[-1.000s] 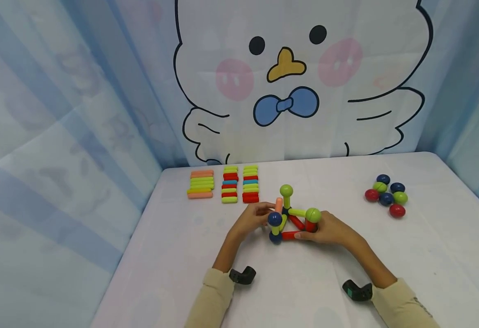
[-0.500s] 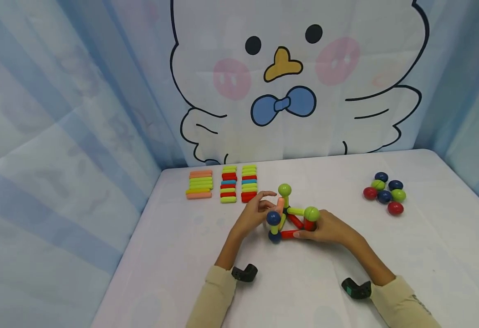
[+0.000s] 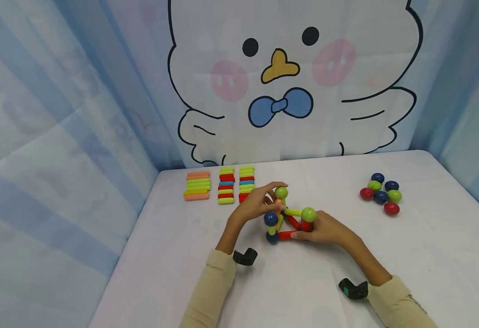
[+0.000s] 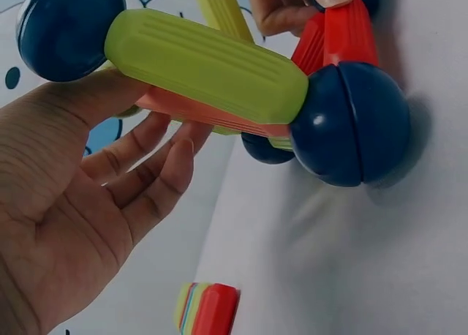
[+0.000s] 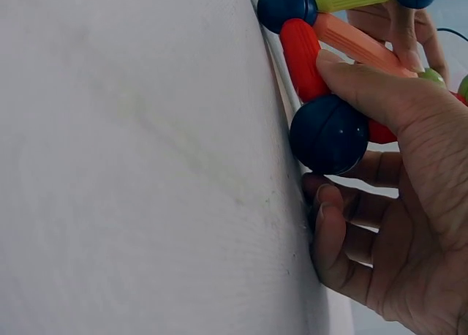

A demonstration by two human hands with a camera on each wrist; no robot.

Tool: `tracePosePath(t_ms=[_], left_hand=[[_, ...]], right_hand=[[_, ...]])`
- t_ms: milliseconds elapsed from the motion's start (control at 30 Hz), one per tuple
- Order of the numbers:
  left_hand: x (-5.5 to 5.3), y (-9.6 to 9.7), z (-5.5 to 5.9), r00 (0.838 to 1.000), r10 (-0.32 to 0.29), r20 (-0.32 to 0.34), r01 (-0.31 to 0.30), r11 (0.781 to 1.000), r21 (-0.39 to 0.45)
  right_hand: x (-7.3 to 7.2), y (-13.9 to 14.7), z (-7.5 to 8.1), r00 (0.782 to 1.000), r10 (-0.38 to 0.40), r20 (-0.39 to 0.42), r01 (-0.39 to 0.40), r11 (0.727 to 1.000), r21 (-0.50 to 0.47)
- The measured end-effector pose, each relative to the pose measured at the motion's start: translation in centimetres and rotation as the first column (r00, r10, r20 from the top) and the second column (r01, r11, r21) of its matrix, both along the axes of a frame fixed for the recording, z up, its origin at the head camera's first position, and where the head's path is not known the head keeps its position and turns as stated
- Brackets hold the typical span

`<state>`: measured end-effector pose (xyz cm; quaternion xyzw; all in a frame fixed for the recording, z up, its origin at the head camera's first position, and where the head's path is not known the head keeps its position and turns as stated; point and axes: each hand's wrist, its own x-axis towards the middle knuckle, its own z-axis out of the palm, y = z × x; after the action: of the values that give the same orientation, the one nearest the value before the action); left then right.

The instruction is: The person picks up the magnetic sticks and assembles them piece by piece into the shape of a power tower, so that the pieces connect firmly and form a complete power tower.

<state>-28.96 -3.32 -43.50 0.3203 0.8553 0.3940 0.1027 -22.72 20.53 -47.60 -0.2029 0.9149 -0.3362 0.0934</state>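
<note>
A frame of magnetic sticks and balls [image 3: 293, 212] stands on the table between both hands. Its base has red sticks [image 3: 285, 235] and blue corner balls [image 4: 351, 123]; upright sticks bear a blue ball [image 3: 271, 218] and green balls [image 3: 308, 214]. My left hand [image 3: 256, 204] reaches over the left side and pinches a salmon-orange stick [image 5: 362, 44] that slants up through the frame, its fingers close by the rear green ball [image 3: 281, 192]. At the right corner my right hand [image 3: 330, 228] grips the base, thumb on the front red stick [image 5: 302, 61].
Behind to the left lie rows of loose sticks [image 3: 197, 184], green, red, blue, yellow and salmon. A cluster of loose red, blue and green balls [image 3: 380, 197] sits at the back right. A printed curtain [image 3: 288, 136] hangs beyond the table's far edge.
My left hand has moved up and inward from the frame's left side to the salmon-orange stick's upper end beside the rear green ball. The right hand keeps its hold.
</note>
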Motion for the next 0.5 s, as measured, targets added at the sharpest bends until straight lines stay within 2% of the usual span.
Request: tracePosePath(t_ms=[200,333,400,433,500], left_hand=[[0.2,-0.3,-0.3,0.998,0.040,0.038,-0.041,0.999,0.030],[0.2,-1.4,-0.7,0.990,0.133,0.039,-0.136,0.989,0.063],[0.1,-2.4,-0.9,0.974,0.225,0.020,-0.225,0.972,0.073],[0.0,-3.0,-0.9,0.959,0.282,0.005,-0.281,0.957,0.077],[-0.1,-4.4,-1.0,0.913,0.406,-0.042,-0.402,0.912,0.083]], right_hand=[[0.0,0.0,0.1,1.000,-0.022,0.009,0.022,1.000,0.001],[0.1,-0.1,0.2,1.000,-0.019,0.016,0.019,1.000,-0.019],[0.1,-0.2,0.2,0.999,-0.031,0.023,0.032,0.999,-0.022],[0.1,-0.3,0.2,0.999,-0.038,0.023,0.038,0.999,-0.021],[0.1,-0.4,0.2,0.998,-0.060,0.023,0.060,0.998,-0.018]])
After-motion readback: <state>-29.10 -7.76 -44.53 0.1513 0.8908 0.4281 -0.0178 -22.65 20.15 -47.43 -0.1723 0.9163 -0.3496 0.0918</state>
